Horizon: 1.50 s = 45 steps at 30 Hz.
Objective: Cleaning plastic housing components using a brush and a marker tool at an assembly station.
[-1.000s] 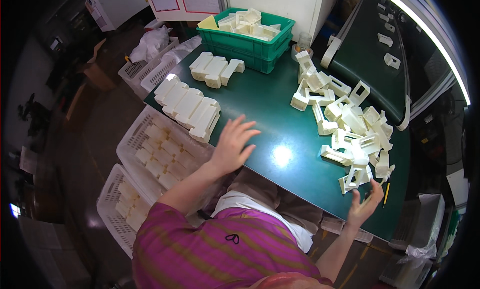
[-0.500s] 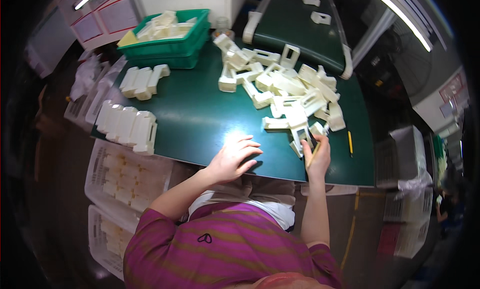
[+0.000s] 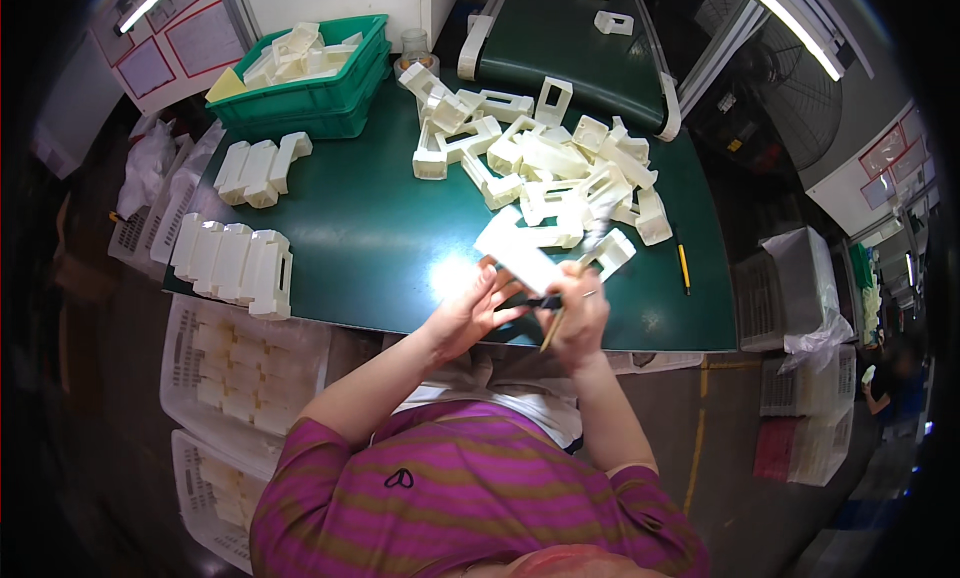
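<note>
My left hand (image 3: 468,313) holds a white plastic frame part (image 3: 516,254) just above the near edge of the green table (image 3: 370,228). My right hand (image 3: 577,318) grips a thin wooden-handled tool (image 3: 560,313) and touches it to the same part. Both hands meet in front of a loose heap of white plastic parts (image 3: 540,153) spread over the table's far right half.
Two neat rows of white parts (image 3: 236,262) (image 3: 260,168) lie at the table's left. A green crate (image 3: 310,73) of parts stands at the back left. A conveyor belt (image 3: 575,28) runs behind the heap. White baskets (image 3: 235,363) of parts sit below at left. A yellow pencil (image 3: 684,268) lies at right.
My left hand has lifted off the table and now holds a white part. My right hand has come in from the heap's edge with the tool and meets it.
</note>
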{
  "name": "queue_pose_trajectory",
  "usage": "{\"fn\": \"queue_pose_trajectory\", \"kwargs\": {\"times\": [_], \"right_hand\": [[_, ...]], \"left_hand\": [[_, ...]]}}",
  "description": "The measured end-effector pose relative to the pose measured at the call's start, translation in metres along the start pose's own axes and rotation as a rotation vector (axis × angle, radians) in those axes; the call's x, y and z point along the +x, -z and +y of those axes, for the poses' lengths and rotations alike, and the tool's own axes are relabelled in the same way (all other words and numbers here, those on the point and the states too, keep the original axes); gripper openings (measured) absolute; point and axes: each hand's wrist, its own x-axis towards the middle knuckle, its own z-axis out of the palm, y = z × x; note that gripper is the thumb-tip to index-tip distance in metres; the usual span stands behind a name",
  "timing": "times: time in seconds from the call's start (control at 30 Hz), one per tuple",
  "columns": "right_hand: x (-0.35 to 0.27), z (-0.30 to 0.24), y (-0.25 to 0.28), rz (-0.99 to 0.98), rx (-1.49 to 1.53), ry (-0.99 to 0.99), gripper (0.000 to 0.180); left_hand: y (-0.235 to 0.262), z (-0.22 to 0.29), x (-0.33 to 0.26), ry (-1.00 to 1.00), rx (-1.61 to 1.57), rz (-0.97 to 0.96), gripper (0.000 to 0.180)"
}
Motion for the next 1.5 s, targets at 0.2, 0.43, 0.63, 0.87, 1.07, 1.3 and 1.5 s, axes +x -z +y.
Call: {"fn": "queue_pose_trajectory", "kwargs": {"times": [0.2, 0.43, 0.63, 0.87, 1.07, 1.3, 1.5], "right_hand": [[-0.008, -0.027, 0.006, -0.009, 0.139, -0.041, 0.025], [-0.025, -0.013, 0.012, -0.019, 0.208, -0.511, 0.025], [-0.031, -0.012, 0.007, -0.077, 0.157, -0.498, 0.025], [-0.024, -0.013, 0.008, -0.081, 0.122, -0.462, 0.029], [-0.013, -0.018, 0.009, -0.039, 0.000, -0.282, 0.036], [0.001, -0.019, -0.004, 0.003, -0.055, -0.222, 0.037], [0.002, -0.017, -0.006, -0.022, -0.150, -0.248, 0.033]], "left_hand": [[0.027, 0.012, 0.025, 0.104, -0.217, -0.147, 0.054], [0.039, 0.008, 0.026, 0.130, -0.213, -0.120, 0.057], [0.048, 0.002, 0.028, 0.139, -0.309, -0.137, 0.061], [0.047, 0.004, 0.027, 0.157, -0.286, -0.134, 0.058], [0.044, 0.000, 0.026, 0.129, 0.012, -0.155, 0.054], [0.050, -0.006, 0.027, 0.122, 0.146, -0.197, 0.050], [0.043, -0.003, 0.024, 0.135, 0.182, -0.151, 0.050]]}}
